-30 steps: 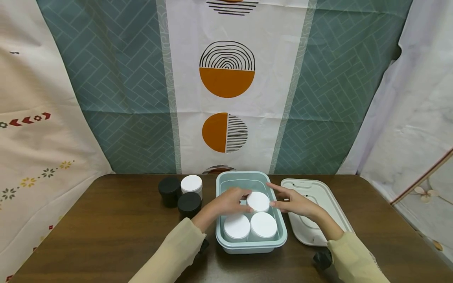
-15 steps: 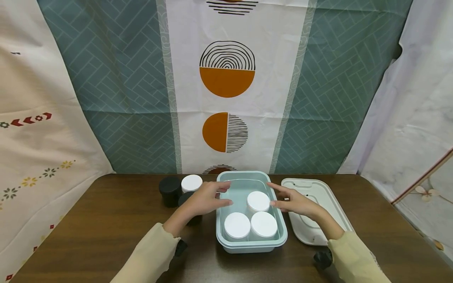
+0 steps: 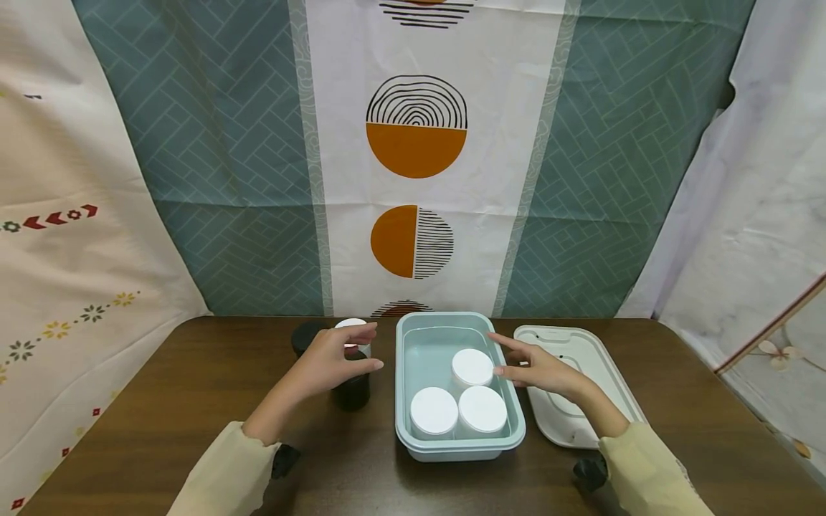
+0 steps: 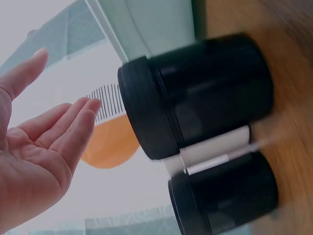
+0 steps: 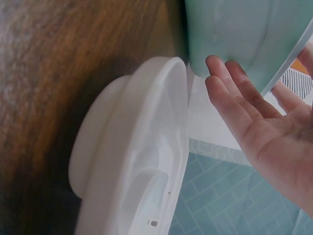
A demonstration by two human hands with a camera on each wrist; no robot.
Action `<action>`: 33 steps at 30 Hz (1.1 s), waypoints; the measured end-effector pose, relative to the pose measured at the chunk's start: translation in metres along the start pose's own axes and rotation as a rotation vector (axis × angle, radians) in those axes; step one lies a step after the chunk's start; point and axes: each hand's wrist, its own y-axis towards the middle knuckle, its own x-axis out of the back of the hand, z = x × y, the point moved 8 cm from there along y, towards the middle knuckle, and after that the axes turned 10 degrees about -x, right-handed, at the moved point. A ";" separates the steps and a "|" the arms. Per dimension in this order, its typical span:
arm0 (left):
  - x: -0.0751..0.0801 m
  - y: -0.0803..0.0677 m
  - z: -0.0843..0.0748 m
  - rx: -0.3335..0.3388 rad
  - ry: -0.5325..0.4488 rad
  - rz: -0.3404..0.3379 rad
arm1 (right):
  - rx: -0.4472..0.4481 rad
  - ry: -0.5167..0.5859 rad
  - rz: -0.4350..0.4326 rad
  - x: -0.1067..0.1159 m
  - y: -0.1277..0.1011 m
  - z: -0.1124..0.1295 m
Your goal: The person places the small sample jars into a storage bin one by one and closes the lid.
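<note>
Fingers of the left hand (image 3: 329,360) spread, holding nothing, above a glossy black round jar (image 3: 352,390).

a dark wooden table (image 3: 161,401) carries a pale blue tub (image 3: 413,444), a white lid (image 3: 581,387) beside it, and three jars: two black jars (image 4: 205,98), one white jar (image 4: 215,152).

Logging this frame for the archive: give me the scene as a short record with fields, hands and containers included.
left hand: open, fingers spread over the near black jar, not gripping it
right hand: open, fingers straight, above the right rim of the bin
bin: pale teal, on the wooden table, holds three white-lidded jars
outside the bin: second black jar and one white-lidded jar, left of it
bin lid: white, flat on the table, right of the bin
</note>
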 end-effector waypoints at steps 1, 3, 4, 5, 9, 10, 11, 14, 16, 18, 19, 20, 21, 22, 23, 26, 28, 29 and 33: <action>0.003 -0.002 0.001 0.004 0.006 -0.006 | -0.001 0.001 0.000 0.000 0.000 0.000; 0.008 -0.006 0.002 0.012 0.023 -0.017 | -0.003 0.002 0.000 0.000 0.000 0.000; 0.010 -0.008 0.004 0.017 0.035 -0.020 | -0.003 0.003 0.000 0.000 0.000 0.000; 0.012 -0.010 0.005 0.021 0.044 -0.026 | -0.003 0.003 0.000 0.000 0.000 0.000; 0.018 -0.018 0.010 0.031 0.072 -0.042 | -0.005 0.000 -0.001 0.000 0.000 0.000; 0.019 -0.020 0.012 0.031 0.072 -0.046 | -0.005 -0.002 -0.001 0.000 0.000 0.000; 0.020 -0.022 0.014 0.031 0.070 -0.051 | -0.005 -0.001 -0.002 0.000 0.000 0.000; 0.023 -0.026 0.018 0.043 0.065 -0.071 | -0.004 0.002 -0.002 0.000 0.000 0.000; 0.024 -0.029 0.022 0.052 0.073 -0.085 | -0.005 0.005 -0.001 0.000 0.000 0.000; 0.026 -0.032 0.025 0.060 0.086 -0.101 | -0.005 0.007 0.000 0.000 0.000 0.000; 0.026 -0.033 0.027 0.064 0.089 -0.106 | -0.006 0.010 0.000 0.000 0.000 -0.001; 0.025 -0.034 0.028 0.064 0.094 -0.107 | -0.008 0.012 0.000 0.000 0.000 -0.001; 0.025 -0.035 0.030 0.072 0.096 -0.109 | -0.009 0.014 0.000 0.000 0.000 -0.001; 0.024 -0.036 0.032 0.077 0.099 -0.107 | -0.010 0.015 0.000 0.000 0.000 -0.001; 0.023 -0.037 0.034 0.088 0.100 -0.107 | -0.011 0.017 0.001 0.000 0.000 -0.001; 0.019 -0.039 0.040 0.117 0.096 -0.092 | -0.014 0.017 0.002 0.000 0.000 -0.002; 0.017 -0.039 0.044 0.133 0.098 -0.086 | -0.014 0.017 0.001 0.000 0.000 -0.002; 0.015 -0.039 0.046 0.141 0.100 -0.086 | -0.014 0.018 0.001 0.000 0.000 -0.002; 0.012 -0.040 0.049 0.162 0.137 -0.078 | -0.018 0.013 -0.002 0.000 0.000 -0.002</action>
